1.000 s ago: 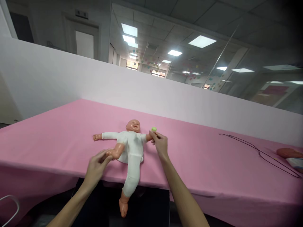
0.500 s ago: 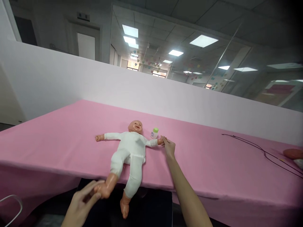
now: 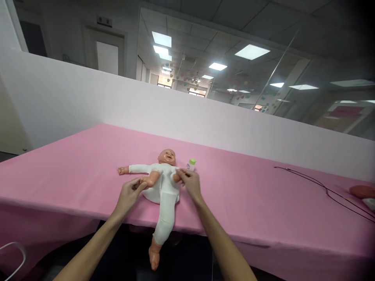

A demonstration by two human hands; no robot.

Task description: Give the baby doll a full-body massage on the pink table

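Observation:
A baby doll (image 3: 167, 183) in a white cloth body lies face up on the pink-covered table (image 3: 240, 195), its head toward the wall. My left hand (image 3: 131, 191) grips the doll's foot on the left side, with that leg folded up over the belly. Closed on the doll's hand at the right of its chest is my right hand (image 3: 190, 181); that doll arm is bent inward. The other doll arm stretches out to the left, and the other leg hangs over the table's front edge. Just behind my right hand stands a small bottle with a green cap (image 3: 191, 164), partly covered.
A thin black cable (image 3: 315, 179) runs across the right part of the table. An orange-brown rounded object (image 3: 362, 191) lies at the far right edge. A white wall (image 3: 175, 113) with glass above borders the back. A white cord (image 3: 20, 253) shows at lower left.
My left hand has lifted the doll's foot up and forward, folding the leg over its belly. My right hand has brought the doll's hand leftward from beyond the bottle to its chest.

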